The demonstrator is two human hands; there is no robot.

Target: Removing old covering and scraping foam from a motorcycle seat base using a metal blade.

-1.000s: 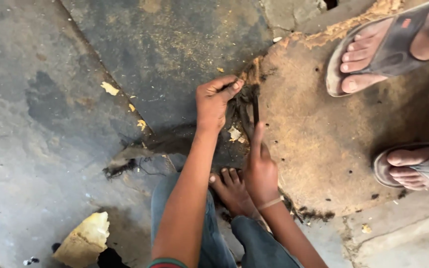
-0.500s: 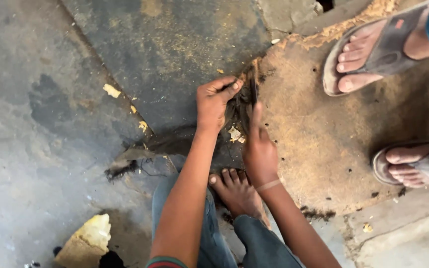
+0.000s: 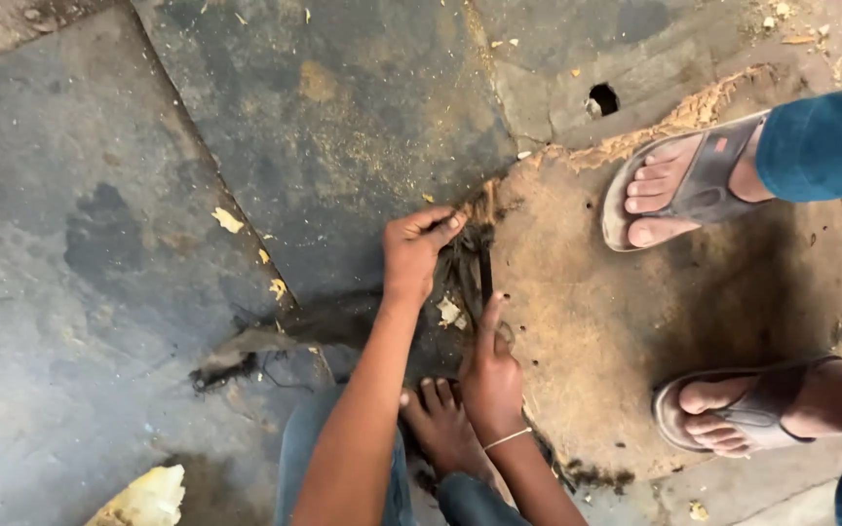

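The dark rod [image 3: 485,275] stands mid-frame at the edge of the brown board [image 3: 635,321], where we pinch its top in our left hand [image 3: 413,255]. Our right hand [image 3: 489,375] presses an extended finger along its base, our bare foot [image 3: 445,429] below.

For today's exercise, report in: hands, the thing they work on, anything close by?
Left hand pinching frayed edge of brown mat. Right hand holding dark tool upright there. Bystander's sandalled feet on mat, apart from the hands.

Floor [image 3: 99,244] rough, matt stone; brown slab [image 3: 616,321] dusty, coarse; sandals [image 3: 704,185] smooth rubber; dark rod [image 3: 485,273] matt.
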